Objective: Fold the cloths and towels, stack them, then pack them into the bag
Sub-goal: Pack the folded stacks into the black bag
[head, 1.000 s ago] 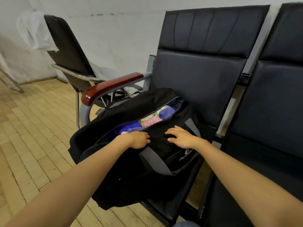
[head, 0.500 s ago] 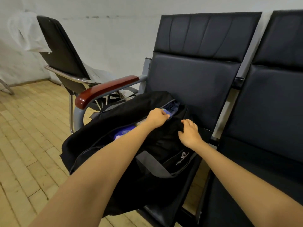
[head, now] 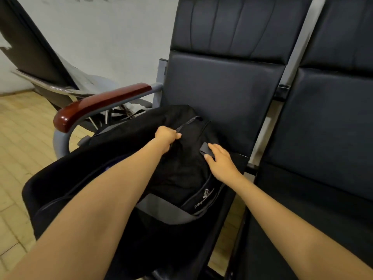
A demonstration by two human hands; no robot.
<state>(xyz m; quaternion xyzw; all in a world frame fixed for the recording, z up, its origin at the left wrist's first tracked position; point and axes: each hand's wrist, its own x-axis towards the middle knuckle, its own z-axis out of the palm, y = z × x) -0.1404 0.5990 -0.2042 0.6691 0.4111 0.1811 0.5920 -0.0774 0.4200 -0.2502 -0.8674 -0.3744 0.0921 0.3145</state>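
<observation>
A black duffel bag (head: 181, 174) with grey straps lies on the seat of a dark padded chair (head: 226, 98). My left hand (head: 166, 136) pinches something small at the bag's zipper line, near its far end. My right hand (head: 219, 161) rests on the bag's right side, its thumb and fingers around a grey strap (head: 205, 148). The zipper opening looks nearly closed at the far end. Only a faint sliver of blue cloth (head: 110, 166) shows beside my left forearm; the other folded cloths are hidden inside.
A red-brown wooden armrest (head: 101, 104) on a grey metal frame curves left of the bag. Another dark seat (head: 333, 138) adjoins on the right. A reclined black chair (head: 36, 57) stands at the back left by the white wall. Wooden plank floor (head: 18, 148) lies left.
My left hand has moved from the bag's middle along the zipper line to its far end, and the colourful cloths seen earlier are now covered. My right hand shifted onto the grey strap.
</observation>
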